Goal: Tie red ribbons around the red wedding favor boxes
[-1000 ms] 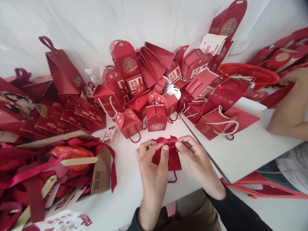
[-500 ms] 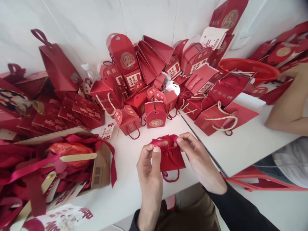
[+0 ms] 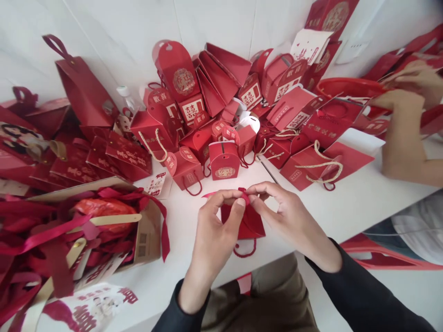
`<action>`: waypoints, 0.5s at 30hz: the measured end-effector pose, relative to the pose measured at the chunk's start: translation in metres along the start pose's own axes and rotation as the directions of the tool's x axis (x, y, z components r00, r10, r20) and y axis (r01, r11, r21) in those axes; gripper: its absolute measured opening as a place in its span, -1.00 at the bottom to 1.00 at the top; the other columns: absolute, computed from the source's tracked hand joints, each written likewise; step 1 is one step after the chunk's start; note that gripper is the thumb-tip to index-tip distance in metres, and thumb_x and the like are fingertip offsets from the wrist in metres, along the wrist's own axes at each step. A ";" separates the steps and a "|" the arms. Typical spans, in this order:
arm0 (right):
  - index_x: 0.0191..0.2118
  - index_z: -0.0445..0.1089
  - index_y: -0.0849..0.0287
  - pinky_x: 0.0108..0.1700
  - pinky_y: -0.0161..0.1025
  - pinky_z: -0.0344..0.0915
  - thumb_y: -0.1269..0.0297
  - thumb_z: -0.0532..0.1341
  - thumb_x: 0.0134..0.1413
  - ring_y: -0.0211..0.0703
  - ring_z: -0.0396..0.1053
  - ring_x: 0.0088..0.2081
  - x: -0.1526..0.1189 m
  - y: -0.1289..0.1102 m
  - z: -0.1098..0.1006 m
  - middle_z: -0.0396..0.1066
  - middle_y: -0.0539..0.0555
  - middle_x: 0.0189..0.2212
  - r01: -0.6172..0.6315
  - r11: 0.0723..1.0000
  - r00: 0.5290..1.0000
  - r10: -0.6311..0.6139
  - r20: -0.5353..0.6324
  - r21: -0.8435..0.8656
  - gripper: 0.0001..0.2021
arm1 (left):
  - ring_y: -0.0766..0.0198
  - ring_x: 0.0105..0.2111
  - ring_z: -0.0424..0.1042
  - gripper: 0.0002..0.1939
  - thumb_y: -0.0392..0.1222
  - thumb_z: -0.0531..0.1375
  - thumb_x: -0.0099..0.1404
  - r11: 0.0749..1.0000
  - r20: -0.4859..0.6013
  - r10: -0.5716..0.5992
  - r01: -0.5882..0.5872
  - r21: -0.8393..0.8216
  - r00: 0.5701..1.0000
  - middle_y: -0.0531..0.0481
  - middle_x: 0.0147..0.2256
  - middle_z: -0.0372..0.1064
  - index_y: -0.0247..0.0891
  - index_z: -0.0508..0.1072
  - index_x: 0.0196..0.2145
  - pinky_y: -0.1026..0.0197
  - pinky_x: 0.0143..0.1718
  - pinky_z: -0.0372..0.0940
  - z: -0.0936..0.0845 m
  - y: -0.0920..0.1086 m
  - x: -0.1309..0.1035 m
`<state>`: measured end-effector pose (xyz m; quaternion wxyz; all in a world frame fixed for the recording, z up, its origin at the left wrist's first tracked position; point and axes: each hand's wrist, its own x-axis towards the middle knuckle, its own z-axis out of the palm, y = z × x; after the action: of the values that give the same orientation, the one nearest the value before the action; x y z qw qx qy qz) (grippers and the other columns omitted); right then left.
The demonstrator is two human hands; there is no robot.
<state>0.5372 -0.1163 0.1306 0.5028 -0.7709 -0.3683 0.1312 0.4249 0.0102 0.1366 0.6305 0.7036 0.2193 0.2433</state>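
Observation:
A small red gift box (image 3: 252, 224) with a dark red cord handle lies on the white table in front of me. Above its top edge, a red ribbon (image 3: 244, 197) is pinched between the fingertips of my left hand (image 3: 221, 219). My right hand (image 3: 282, 212) pinches the same ribbon from the other side, its fingertips almost meeting those of the left. One ribbon end pokes out past my left fingers. How the ribbon is looped is partly hidden by the fingers.
Several red gift boxes (image 3: 224, 159) stand behind my hands. At left, a cardboard box (image 3: 148, 237) overflows with ribbons and straps, beside a printed card (image 3: 104, 306). A co-worker's arm (image 3: 403, 133) reaches near a red basin (image 3: 349, 86) at right.
My hands have drawn together, gathering the stretched ribbon into a small bunch over the gift box. The co-worker's arm at right has moved further into view, with both hands showing near the basin.

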 end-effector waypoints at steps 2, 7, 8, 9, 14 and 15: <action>-0.12 0.47 0.01 -0.05 -0.15 0.35 0.22 0.23 0.38 -0.07 0.47 -0.12 0.002 -0.004 -0.004 0.53 0.00 -0.15 0.067 0.995 0.997 -0.065 0.036 -0.074 -0.92 | 0.19 -0.16 0.55 -0.84 -0.14 0.21 0.39 0.997 0.049 0.010 -0.006 -0.077 0.999 -0.04 -0.21 0.58 -0.21 0.58 -0.18 0.17 -0.05 0.38 -0.002 0.004 0.002; 0.24 0.32 -0.05 -0.03 -0.11 0.41 0.30 0.18 0.39 -0.06 0.50 -0.14 0.004 -0.007 -0.007 0.52 0.02 -0.15 0.182 0.974 0.983 -0.175 0.060 -0.133 -0.64 | 0.25 -0.23 0.52 -0.88 -0.17 0.22 0.38 0.999 0.033 0.047 -0.046 -0.019 0.998 0.02 -0.28 0.56 -0.20 0.55 -0.21 0.23 -0.11 0.37 -0.003 0.004 0.004; 0.23 0.33 -0.05 -0.01 -0.09 0.41 0.31 0.17 0.40 -0.04 0.50 -0.11 0.004 -0.007 -0.007 0.53 0.04 -0.12 0.228 0.962 0.973 -0.219 0.075 -0.152 -0.65 | 0.26 -0.25 0.51 -0.89 -0.17 0.23 0.37 0.998 0.027 0.062 -0.063 0.031 0.998 0.02 -0.30 0.55 -0.20 0.55 -0.24 0.24 -0.12 0.36 -0.003 0.004 0.005; 0.18 0.38 -0.03 0.00 -0.08 0.41 0.33 0.16 0.40 -0.03 0.50 -0.09 0.005 -0.006 -0.007 0.53 0.06 -0.10 0.270 0.947 0.962 -0.258 0.089 -0.172 -0.69 | 0.26 -0.26 0.50 -0.89 -0.17 0.22 0.37 0.994 0.032 0.073 -0.075 0.074 0.997 0.03 -0.31 0.54 -0.21 0.55 -0.26 0.24 -0.13 0.35 -0.004 0.004 0.005; -0.08 0.47 0.07 -0.02 -0.10 0.41 0.41 0.17 0.38 -0.07 0.50 -0.09 0.010 -0.006 -0.010 0.54 0.05 -0.15 0.306 0.926 0.952 -0.291 0.098 -0.223 -0.85 | 0.24 -0.25 0.43 -0.75 -0.15 0.24 0.36 0.963 0.108 0.073 -0.098 0.249 0.992 0.05 -0.30 0.50 -0.20 0.50 -0.02 0.16 -0.08 0.30 -0.011 -0.002 0.007; -0.09 0.47 0.07 -0.02 -0.12 0.40 0.41 0.18 0.38 -0.08 0.50 -0.09 0.010 -0.006 -0.011 0.54 0.04 -0.15 0.306 0.926 0.951 -0.290 0.105 -0.221 -0.86 | 0.23 -0.24 0.42 -0.71 -0.15 0.24 0.36 0.954 0.135 0.074 -0.110 0.277 0.988 0.05 -0.29 0.50 -0.19 0.49 0.02 0.15 -0.07 0.28 -0.012 -0.004 0.007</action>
<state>0.5475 -0.1151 0.1427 0.4091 -0.7549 -0.5114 0.0358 0.4231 0.0249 0.1344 0.5233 0.8099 0.1796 0.1946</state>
